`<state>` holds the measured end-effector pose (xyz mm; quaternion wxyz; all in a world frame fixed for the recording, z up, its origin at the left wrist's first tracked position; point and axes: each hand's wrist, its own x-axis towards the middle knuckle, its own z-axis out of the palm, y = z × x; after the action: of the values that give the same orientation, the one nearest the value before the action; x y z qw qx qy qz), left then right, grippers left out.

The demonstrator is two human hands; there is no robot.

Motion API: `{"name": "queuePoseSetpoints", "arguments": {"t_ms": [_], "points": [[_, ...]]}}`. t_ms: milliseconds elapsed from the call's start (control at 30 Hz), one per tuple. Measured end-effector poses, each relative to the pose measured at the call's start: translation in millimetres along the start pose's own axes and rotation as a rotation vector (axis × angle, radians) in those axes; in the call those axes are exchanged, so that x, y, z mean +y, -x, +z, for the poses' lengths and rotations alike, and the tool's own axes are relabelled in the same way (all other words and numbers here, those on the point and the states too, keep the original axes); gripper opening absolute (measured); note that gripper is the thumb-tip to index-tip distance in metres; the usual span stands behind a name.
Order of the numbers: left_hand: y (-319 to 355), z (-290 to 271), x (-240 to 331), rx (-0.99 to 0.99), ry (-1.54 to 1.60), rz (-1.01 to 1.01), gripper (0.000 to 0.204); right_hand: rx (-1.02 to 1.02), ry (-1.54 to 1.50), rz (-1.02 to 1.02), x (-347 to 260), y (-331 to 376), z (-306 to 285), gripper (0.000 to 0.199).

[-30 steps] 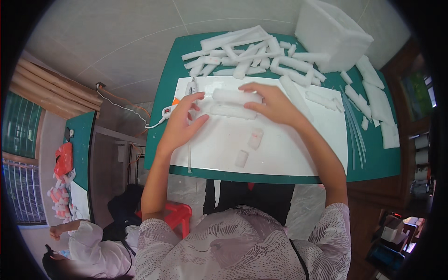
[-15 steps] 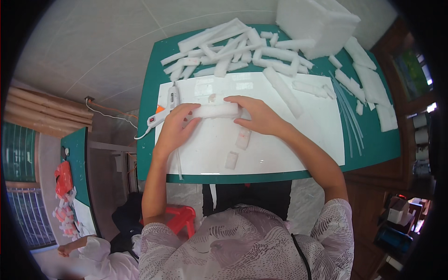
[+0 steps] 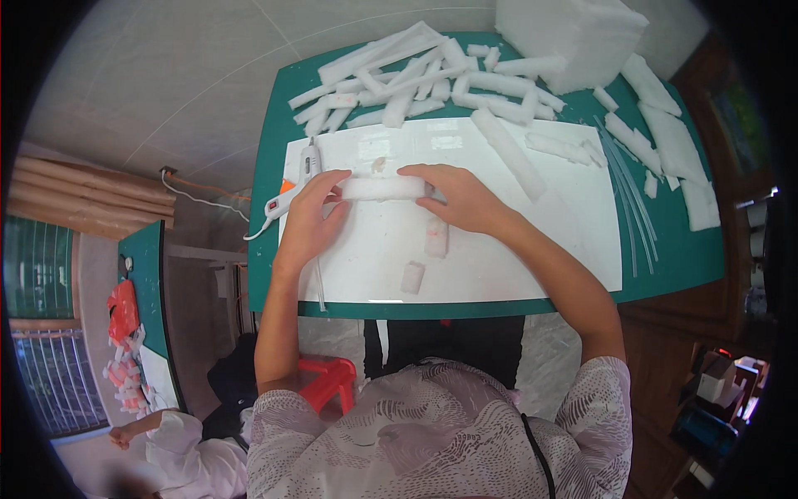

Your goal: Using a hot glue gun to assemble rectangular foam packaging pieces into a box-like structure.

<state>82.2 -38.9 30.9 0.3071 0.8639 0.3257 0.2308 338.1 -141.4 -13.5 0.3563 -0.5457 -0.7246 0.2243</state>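
A short white foam strip point(image 3: 383, 189) lies crosswise on the white board point(image 3: 366, 266), between my two hands. My left hand point(image 3: 312, 218) grips its left end, thumb on the near side and fingers on the far side. Its right end is held the same way by my right hand point(image 3: 461, 198). Just beyond the strip is a small beige scrap point(image 3: 379, 164). Two small foam pieces lie nearer to me: one with pinkish marks point(image 3: 436, 238) by my right hand, and a plain white one point(image 3: 412, 277). A white glue gun point(image 3: 309, 162) rests beyond my left hand.
Many foam strips point(image 3: 399, 104) are heaped along the green table's point(image 3: 266, 274) far side. A big white foam block point(image 3: 573, 41) stands behind them. Clear glue sticks point(image 3: 628, 200) and foam slabs point(image 3: 673, 145) lie at the right. Another person's arm point(image 3: 137, 428) shows lower left, near a red stool point(image 3: 328, 382).
My hands stay at the foam strip's ends, with the left fingers slightly shifted along it. The whole view has tilted a little. The other person's hand at lower left has moved slightly.
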Motion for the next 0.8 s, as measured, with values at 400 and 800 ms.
{"name": "queuePoseSetpoints", "arguments": {"t_ms": [400,800], "points": [[54,-14,41,-0.069,0.045,0.038,0.036,0.002,-0.004,0.050,-5,5,-4,0.048],[74,42,59,-0.249,0.076,0.103,0.045,0.167,-0.069,0.183,-4,-3,-10,0.037]]}}
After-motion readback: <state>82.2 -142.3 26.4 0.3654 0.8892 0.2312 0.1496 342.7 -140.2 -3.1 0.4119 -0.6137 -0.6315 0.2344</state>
